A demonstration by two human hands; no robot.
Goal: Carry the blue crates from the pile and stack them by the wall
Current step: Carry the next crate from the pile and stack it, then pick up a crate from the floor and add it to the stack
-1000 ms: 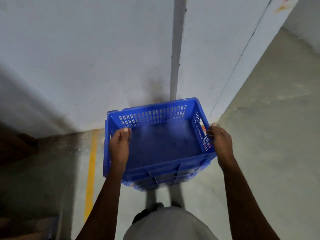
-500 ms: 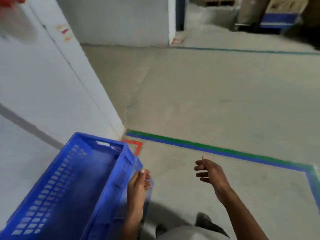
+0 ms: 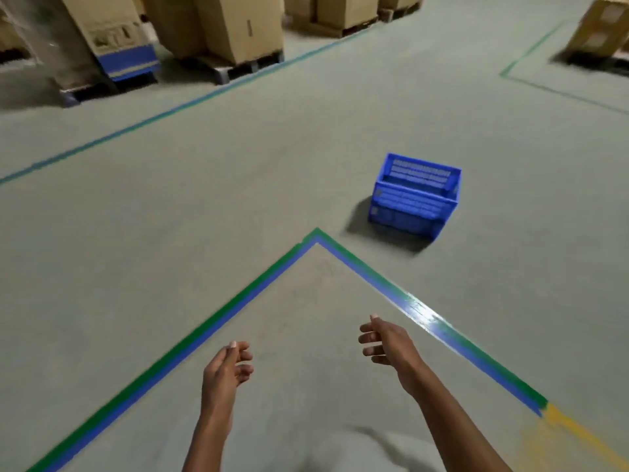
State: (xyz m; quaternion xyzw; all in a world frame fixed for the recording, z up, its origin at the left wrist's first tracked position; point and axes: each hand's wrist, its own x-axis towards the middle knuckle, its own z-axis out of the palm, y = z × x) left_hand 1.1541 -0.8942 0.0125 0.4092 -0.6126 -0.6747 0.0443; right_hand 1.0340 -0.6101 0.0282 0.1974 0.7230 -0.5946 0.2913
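Observation:
A small pile of blue slatted crates (image 3: 413,202) stands on the grey concrete floor ahead and to the right, just past the corner of a taped floor line. My left hand (image 3: 226,371) hangs in front of me at lower centre with fingers loosely curled and nothing in it. My right hand (image 3: 386,342) is held out a little farther forward, fingers relaxed, also holding nothing. Both hands are well short of the crates. The wall and the crates stacked by it are out of view.
Green and blue floor tape (image 3: 316,235) forms a corner pointing away from me. Tall cardboard boxes on pallets (image 3: 235,28) line the far left and centre. Another boxed pallet (image 3: 599,32) stands at the far right. A thin blue-green line (image 3: 170,112) crosses the floor.
Both hands held a blue crate at the wall. The right hand let go, then the left. My view has swung away from the wall to the open floor and the crate pile.

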